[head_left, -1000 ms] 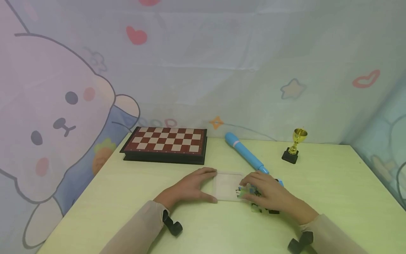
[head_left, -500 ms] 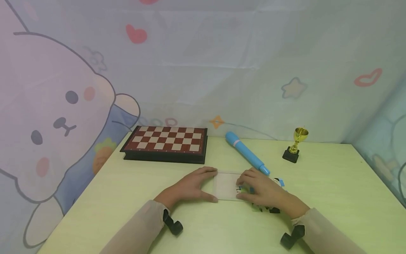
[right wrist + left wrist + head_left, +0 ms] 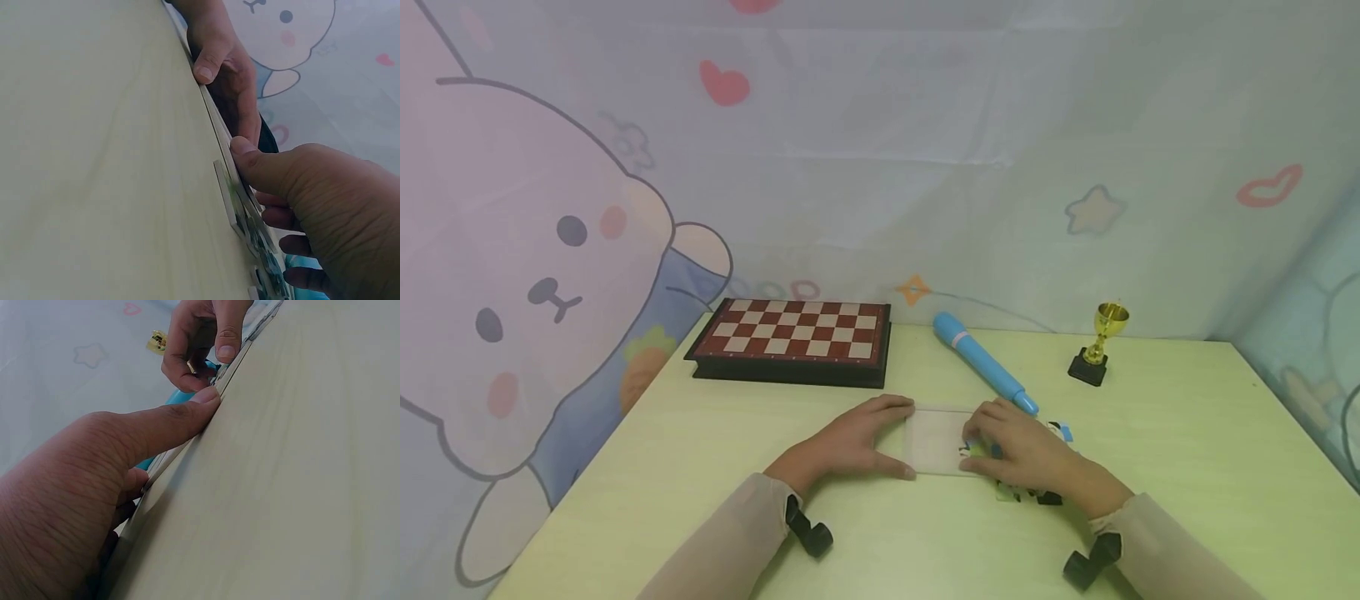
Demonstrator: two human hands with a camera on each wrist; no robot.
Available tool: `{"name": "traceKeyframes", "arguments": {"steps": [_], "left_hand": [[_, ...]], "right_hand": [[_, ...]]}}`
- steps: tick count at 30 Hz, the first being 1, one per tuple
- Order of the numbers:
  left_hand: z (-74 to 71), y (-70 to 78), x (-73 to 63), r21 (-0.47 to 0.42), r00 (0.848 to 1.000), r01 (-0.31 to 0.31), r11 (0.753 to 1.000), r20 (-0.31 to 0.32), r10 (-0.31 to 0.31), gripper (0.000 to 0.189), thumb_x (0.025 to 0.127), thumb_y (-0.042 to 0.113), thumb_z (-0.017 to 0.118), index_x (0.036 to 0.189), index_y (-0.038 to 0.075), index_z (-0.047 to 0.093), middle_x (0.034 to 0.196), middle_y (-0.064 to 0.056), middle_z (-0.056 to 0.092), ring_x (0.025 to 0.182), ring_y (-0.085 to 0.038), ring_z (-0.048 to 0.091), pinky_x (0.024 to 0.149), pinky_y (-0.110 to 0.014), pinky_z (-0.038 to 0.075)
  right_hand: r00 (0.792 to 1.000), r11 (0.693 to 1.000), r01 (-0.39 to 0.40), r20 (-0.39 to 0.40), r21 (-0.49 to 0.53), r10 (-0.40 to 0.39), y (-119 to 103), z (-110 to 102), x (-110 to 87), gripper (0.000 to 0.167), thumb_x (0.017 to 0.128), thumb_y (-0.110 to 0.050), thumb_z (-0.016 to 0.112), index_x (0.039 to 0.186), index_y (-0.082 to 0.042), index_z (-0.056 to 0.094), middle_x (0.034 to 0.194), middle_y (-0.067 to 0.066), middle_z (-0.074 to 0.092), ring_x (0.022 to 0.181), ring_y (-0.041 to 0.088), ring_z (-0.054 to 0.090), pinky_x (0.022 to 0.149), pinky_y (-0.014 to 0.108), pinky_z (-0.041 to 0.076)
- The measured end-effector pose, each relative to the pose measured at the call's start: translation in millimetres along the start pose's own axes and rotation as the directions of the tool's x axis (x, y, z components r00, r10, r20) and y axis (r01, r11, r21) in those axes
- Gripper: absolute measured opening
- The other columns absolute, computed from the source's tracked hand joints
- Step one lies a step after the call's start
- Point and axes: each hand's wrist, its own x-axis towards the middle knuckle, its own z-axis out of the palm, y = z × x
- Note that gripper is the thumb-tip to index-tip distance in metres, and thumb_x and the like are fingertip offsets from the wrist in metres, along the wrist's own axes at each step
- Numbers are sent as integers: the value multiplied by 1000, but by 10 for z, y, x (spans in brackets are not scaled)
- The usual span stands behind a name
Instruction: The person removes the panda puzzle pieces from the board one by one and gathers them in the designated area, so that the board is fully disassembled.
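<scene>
A flat white puzzle tray (image 3: 934, 442) lies on the table, mostly bare on its left. My left hand (image 3: 857, 442) holds its left end, thumb at the near corner and fingers at the far corner. Over the right part, my right hand (image 3: 1026, 450) has its fingers curled and its thumb low at the near rim. A small green-and-blue printed jigsaw piece (image 3: 967, 449) shows between that thumb and the fingertips. More jigsaw pieces (image 3: 265, 269) lie beneath and beside the right hand, largely hidden by it.
A folded chessboard box (image 3: 790, 342) stands at the back left. Behind the tray lies a blue tube-like stick (image 3: 985, 362), its near end close to the right hand. A small gold trophy cup (image 3: 1099, 342) on a black base stands farther right. A printed cloth hangs behind the table.
My right hand has shifted a little left over the tray, uncovering some pieces at its right. The left hand has stayed at the tray's left end.
</scene>
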Motion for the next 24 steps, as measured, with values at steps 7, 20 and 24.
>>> {"name": "traceKeyframes", "arguments": {"steps": [7,20,24], "left_hand": [[12,-4,-14,-4,1000,1,1000,4,-1,101,75,74,73,154,19,42,159,9,34,146,-16,33,116,-44,33],[-14,-6,19,0,1000,7,1000,9,-7,102,74,74,73,154,19,42,158,11,33,145,-14,32,117,-41,32],[-12,-3,14,-3,1000,7,1000,10,-7,101,75,73,73,154,19,43,158,11,34,145,-14,32,117,-41,32]], "right_hand": [[1000,1000,-26,17,-2,26,9,15,-8,31,92,-50,70,103,-21,67,100,-10,60,92,9,49,80,33,46],[997,989,-65,45,136,59,-9,-29,8,32,92,-43,72,112,-20,61,100,-13,58,92,8,53,80,31,51],[999,981,-38,42,188,31,-9,-27,10,32,93,-37,73,116,-18,61,99,-12,59,88,7,56,76,29,52]]}}
